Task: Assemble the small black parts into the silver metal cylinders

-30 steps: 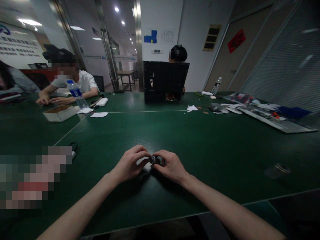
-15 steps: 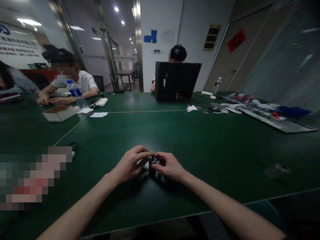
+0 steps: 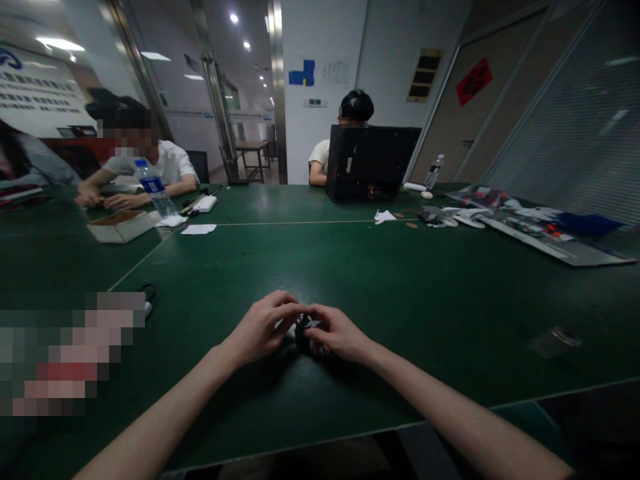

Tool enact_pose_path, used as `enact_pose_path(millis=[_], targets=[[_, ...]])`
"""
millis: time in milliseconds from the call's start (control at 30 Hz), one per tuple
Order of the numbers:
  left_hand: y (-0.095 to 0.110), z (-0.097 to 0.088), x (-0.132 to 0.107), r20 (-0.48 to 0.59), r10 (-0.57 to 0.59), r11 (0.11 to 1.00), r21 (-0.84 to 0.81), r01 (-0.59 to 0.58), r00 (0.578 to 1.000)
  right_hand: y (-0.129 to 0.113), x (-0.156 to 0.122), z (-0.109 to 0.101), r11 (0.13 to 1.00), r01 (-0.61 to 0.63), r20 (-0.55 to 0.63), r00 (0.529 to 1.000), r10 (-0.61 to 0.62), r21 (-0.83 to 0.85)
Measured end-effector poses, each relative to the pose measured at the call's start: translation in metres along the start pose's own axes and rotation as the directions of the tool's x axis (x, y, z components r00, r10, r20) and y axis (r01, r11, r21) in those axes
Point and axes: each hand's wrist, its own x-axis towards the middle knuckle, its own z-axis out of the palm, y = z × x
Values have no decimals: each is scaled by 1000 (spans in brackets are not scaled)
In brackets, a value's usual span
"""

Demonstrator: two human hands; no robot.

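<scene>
Near the front of the green table, both hands meet around a small dark cylindrical part (image 3: 303,337) with a pale ring at its top. My left hand (image 3: 267,325) is closed, its fingertips at the part's upper end. From the other side, my right hand (image 3: 340,331) curls its thumb and fingers around it. Fingers cover much of the part, and its finer details are too small to tell. A grey metal cylinder (image 3: 556,341) stands or lies apart, farther to the right.
The green table (image 3: 390,280) has a white open box (image 3: 123,228) and a water bottle (image 3: 153,187) at left. Across it, a person sits behind a black case (image 3: 373,167); another person (image 3: 173,163) works at left. Papers and a board (image 3: 565,243) lie at right.
The black case across the table has shifted right and turned, so more of the person behind it shows. The dark part's top looks slightly changed in angle; my hands barely moved.
</scene>
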Motion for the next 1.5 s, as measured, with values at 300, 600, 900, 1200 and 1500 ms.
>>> enact_pose_path(millis=[300, 600, 900, 1200, 1500], targets=[[0, 0, 1, 11, -34, 999, 16, 34, 999, 0, 1, 0, 999, -29, -18, 999, 29, -17], [1, -1, 2, 86, -117, 992, 66, 111, 989, -2, -2, -1, 974, 48, -38, 998, -58, -221], [2, 0, 1, 117, -119, 993, 38, 115, 986, -11, -7, -7, 871, 163, -42, 978, -205, -464], [2, 0, 2, 134, -133, 991, 21, 131, 982, -13, -8, -10, 872, 159, -44, 978, -202, -463], [2, 1, 2, 146, -122, 993, 27, 119, 982, -18, -10, -16, 870, 122, -79, 980, -181, -477]])
